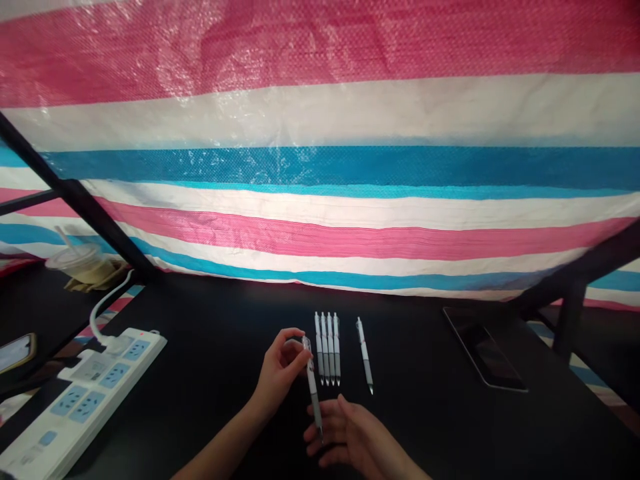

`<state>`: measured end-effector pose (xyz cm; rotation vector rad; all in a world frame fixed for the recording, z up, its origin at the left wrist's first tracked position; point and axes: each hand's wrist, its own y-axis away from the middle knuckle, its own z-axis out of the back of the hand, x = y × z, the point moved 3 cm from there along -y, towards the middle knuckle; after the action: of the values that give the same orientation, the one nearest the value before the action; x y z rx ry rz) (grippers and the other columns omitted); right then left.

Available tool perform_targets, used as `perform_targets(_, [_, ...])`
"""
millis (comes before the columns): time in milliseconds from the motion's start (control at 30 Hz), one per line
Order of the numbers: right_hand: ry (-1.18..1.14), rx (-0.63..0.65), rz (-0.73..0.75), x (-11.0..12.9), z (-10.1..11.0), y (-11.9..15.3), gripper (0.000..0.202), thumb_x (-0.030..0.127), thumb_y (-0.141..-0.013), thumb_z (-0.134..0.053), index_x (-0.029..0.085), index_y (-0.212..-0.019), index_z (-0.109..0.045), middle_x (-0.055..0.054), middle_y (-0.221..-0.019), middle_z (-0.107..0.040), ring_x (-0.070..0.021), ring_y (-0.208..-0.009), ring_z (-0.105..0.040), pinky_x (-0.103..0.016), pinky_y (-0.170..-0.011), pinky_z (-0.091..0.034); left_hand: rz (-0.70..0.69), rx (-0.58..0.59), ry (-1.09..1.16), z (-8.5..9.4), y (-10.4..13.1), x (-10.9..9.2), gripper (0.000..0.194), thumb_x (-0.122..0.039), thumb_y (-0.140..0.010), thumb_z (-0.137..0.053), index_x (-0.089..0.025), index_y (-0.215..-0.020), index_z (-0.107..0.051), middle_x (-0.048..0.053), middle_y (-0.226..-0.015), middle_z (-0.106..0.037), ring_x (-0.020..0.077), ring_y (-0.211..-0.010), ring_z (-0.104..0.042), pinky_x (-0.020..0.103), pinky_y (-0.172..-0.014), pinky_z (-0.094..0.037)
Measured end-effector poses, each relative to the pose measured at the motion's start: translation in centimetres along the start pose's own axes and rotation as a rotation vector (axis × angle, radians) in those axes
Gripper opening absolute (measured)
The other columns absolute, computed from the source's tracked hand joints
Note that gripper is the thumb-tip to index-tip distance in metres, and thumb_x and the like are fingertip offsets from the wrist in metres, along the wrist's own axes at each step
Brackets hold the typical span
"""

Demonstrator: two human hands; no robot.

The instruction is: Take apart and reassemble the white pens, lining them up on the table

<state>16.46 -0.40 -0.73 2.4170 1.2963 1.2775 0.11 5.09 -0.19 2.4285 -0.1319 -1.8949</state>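
Observation:
Between the thumb and fingers of my left hand [283, 367] is the top end of a white and grey pen [313, 383], its tip slanting down toward me. My right hand [357, 433] is close by the pen's lower end, fingers spread and palm turned inward; whether it touches the pen I cannot tell. Just beyond, a row of several similar pens [327, 347] lies side by side on the black table [215, 320], tips toward me. To the right of that row, a single pen [365, 355] rests apart, slightly tilted.
At left lies a white power strip [85, 407] with a plug and cable in it. A dark tablet [483, 350] is on the right. Farther left are a phone [17, 352] and a drink cup [83, 261]. Striped sheeting [320, 167] hangs behind the table, between black frame bars.

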Motion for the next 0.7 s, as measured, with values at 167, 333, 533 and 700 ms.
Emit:
perform_targets(167, [0.021,0.011,0.025,-0.3,0.5,-0.2,0.07,0.071,-0.075,-0.06,0.008,-0.104,-0.067,-0.019,-0.096,-0.073,-0.026,-0.084,-0.069,-0.036,-0.074,-0.048,0.001,-0.025,-0.004,0.1,0.0,0.2,0.032,-0.034,-0.08,-0.071,-0.022,-0.106,-0.057,-0.002,-0.072,-0.062,0.0143,-0.068,-0.061,0.024,-0.059,-0.053])
perform_targets(333, [0.111,-0.036,0.031,-0.9,1.3,-0.5,0.075,0.079,-0.076,-0.05,0.008,-0.095,-0.066,-0.016,-0.078,-0.073,-0.0236,-0.068,-0.07,-0.028,-0.058,-0.044,-0.052,0.009,-0.198,0.4,-1.4,-0.3,0.035,-0.036,-0.079,-0.07,-0.019,-0.107,-0.058,-0.002,-0.068,-0.062,0.0143,-0.063,-0.062,0.024,-0.058,-0.053])
perform_targets(533, [0.278,-0.027,0.038,-0.7,1.1,-0.3,0.075,0.076,-0.083,-0.041,0.008,-0.086,-0.072,-0.013,-0.07,-0.071,-0.0155,-0.063,-0.065,-0.018,-0.05,-0.035,-0.095,0.011,-0.35,0.6,-5.7,-0.2,0.04,-0.039,-0.077,-0.067,-0.018,-0.11,-0.058,0.0,-0.071,-0.068,0.0183,-0.061,-0.067,0.028,-0.056,-0.057])
perform_targets(700, [0.389,-0.041,0.045,-0.4,1.3,-0.6,0.074,0.075,-0.083,-0.041,0.009,-0.08,-0.073,-0.01,-0.066,-0.068,-0.0127,-0.058,-0.06,-0.018,-0.048,-0.033,-0.147,-0.052,-0.497,0.7,-7.7,0.8,0.04,-0.037,-0.071,-0.069,-0.016,-0.105,-0.067,0.005,-0.085,-0.069,0.0162,-0.051,-0.064,0.03,-0.049,-0.056])
